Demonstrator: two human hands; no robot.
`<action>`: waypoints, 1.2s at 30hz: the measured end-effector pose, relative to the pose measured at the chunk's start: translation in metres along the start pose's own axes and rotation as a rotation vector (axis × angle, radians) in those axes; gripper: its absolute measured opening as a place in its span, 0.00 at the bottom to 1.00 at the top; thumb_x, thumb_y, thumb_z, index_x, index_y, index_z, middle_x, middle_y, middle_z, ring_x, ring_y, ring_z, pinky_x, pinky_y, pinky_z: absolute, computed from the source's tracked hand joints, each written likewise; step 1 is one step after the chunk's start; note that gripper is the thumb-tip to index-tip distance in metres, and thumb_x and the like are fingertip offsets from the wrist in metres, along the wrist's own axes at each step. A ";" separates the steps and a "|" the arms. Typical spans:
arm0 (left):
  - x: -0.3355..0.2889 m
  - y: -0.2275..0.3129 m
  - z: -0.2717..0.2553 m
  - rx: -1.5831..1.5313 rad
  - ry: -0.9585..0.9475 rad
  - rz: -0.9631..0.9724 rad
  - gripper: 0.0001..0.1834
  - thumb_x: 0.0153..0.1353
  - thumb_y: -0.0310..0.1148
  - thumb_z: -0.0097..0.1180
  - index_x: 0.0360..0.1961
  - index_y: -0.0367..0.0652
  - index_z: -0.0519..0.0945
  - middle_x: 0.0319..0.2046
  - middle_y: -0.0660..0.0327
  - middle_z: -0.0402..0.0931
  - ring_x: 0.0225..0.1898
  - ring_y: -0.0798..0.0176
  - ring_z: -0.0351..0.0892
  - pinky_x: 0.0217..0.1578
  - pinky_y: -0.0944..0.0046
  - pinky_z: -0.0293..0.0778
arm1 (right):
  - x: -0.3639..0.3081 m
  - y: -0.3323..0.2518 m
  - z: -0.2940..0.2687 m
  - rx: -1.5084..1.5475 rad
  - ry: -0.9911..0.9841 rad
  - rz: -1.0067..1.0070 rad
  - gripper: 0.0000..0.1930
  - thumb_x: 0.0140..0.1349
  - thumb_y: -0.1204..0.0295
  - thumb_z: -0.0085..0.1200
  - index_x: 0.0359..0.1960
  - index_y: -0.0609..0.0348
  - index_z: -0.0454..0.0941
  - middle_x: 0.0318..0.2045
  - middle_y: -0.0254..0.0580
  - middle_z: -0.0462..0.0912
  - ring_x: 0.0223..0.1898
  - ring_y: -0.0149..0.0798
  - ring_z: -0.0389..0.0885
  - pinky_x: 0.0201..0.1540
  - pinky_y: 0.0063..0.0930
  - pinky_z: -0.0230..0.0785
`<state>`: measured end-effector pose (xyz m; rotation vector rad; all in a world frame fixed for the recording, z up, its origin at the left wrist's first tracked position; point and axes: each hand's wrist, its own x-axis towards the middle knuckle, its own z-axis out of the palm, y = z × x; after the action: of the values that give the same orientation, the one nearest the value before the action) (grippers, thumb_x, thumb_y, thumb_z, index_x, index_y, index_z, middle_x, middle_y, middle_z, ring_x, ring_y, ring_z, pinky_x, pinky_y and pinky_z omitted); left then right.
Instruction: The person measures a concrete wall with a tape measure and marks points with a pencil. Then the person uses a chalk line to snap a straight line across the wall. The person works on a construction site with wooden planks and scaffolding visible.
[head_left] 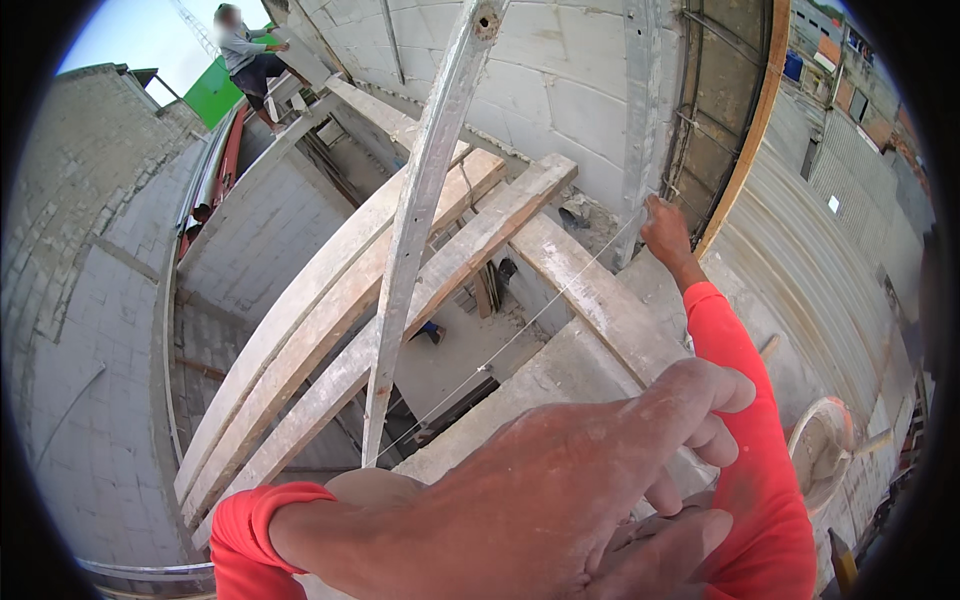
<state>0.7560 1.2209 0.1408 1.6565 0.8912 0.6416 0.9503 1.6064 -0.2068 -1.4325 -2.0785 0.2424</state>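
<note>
My right hand (665, 232) reaches out at the upper right, its fingers closed in a pinch on a thin white string (550, 302). That fist is beside an upright metal strip (640, 120) on the block wall. From there the string slants down left, past a small knot, to near the foot of a long metal bar (410, 230). Large in the foreground, my left hand (570, 470) shows its back. Its fingers are half bent and apart from the thumb; I see nothing in them, though part of the palm side is hidden.
Several long wooden planks (330, 290) span an opening, with a lower floor (450, 345) beneath. A bucket of grey mix (820, 452) stands at the right, near corrugated sheets (800, 230). Another person (252, 65) is on the wall top at the far left.
</note>
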 end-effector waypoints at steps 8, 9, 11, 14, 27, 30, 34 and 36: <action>-0.059 -0.044 -0.052 0.740 -0.473 -0.348 0.28 0.81 0.45 0.49 0.66 0.29 0.73 0.49 0.42 0.82 0.52 0.43 0.84 0.52 0.47 0.81 | -0.001 0.003 0.006 -0.026 0.059 -0.011 0.24 0.59 0.76 0.54 0.59 0.68 0.78 0.52 0.65 0.84 0.57 0.67 0.82 0.62 0.56 0.74; -0.062 -0.052 -0.055 0.752 -0.539 -0.452 0.27 0.81 0.45 0.50 0.66 0.29 0.74 0.48 0.43 0.83 0.50 0.43 0.85 0.51 0.47 0.81 | -0.001 0.003 0.006 -0.019 0.076 -0.036 0.23 0.59 0.76 0.54 0.58 0.68 0.79 0.51 0.65 0.85 0.56 0.68 0.82 0.61 0.56 0.74; -0.067 -0.065 -0.055 0.760 -0.530 -0.495 0.27 0.80 0.45 0.51 0.65 0.30 0.75 0.44 0.46 0.83 0.47 0.43 0.85 0.48 0.47 0.81 | -0.002 0.002 0.004 -0.037 0.040 -0.014 0.21 0.60 0.77 0.54 0.56 0.66 0.79 0.50 0.65 0.85 0.54 0.69 0.83 0.60 0.58 0.74; -0.069 -0.069 -0.051 0.783 -0.271 -0.260 0.25 0.79 0.44 0.54 0.61 0.31 0.77 0.41 0.47 0.84 0.41 0.44 0.86 0.45 0.49 0.81 | -0.001 -0.004 -0.002 -0.069 0.047 -0.024 0.20 0.60 0.77 0.53 0.55 0.64 0.80 0.49 0.65 0.86 0.53 0.69 0.83 0.58 0.58 0.75; -0.056 -0.070 -0.046 0.767 -0.534 -0.223 0.31 0.79 0.51 0.53 0.72 0.40 0.71 0.47 0.47 0.86 0.50 0.45 0.88 0.52 0.52 0.84 | -0.003 0.011 0.009 -0.097 0.106 -0.105 0.21 0.60 0.76 0.52 0.56 0.61 0.80 0.45 0.65 0.87 0.50 0.68 0.85 0.55 0.59 0.77; -0.050 -0.072 -0.044 0.755 -0.533 -0.269 0.31 0.80 0.51 0.52 0.72 0.40 0.71 0.47 0.48 0.86 0.50 0.45 0.88 0.51 0.52 0.85 | -0.009 0.019 0.016 -0.123 -0.025 -0.013 0.21 0.60 0.75 0.52 0.56 0.61 0.80 0.46 0.64 0.87 0.51 0.68 0.84 0.56 0.59 0.76; -0.040 -0.073 -0.042 0.755 -0.544 -0.293 0.31 0.80 0.51 0.52 0.71 0.39 0.72 0.46 0.49 0.87 0.49 0.47 0.88 0.49 0.52 0.85 | -0.019 0.029 0.029 -0.118 -0.100 0.004 0.20 0.59 0.75 0.53 0.56 0.60 0.80 0.47 0.64 0.87 0.53 0.67 0.84 0.59 0.57 0.75; -0.034 -0.073 -0.043 0.751 -0.553 -0.298 0.31 0.80 0.51 0.52 0.71 0.39 0.72 0.47 0.49 0.87 0.49 0.47 0.88 0.49 0.52 0.85 | -0.023 0.033 0.037 -0.116 -0.142 0.050 0.20 0.60 0.75 0.53 0.56 0.60 0.79 0.49 0.65 0.86 0.54 0.66 0.84 0.60 0.56 0.75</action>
<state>0.6862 1.2262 0.0823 2.1344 0.9868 -0.4121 0.9608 1.6053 -0.2602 -1.5783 -2.2045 0.2533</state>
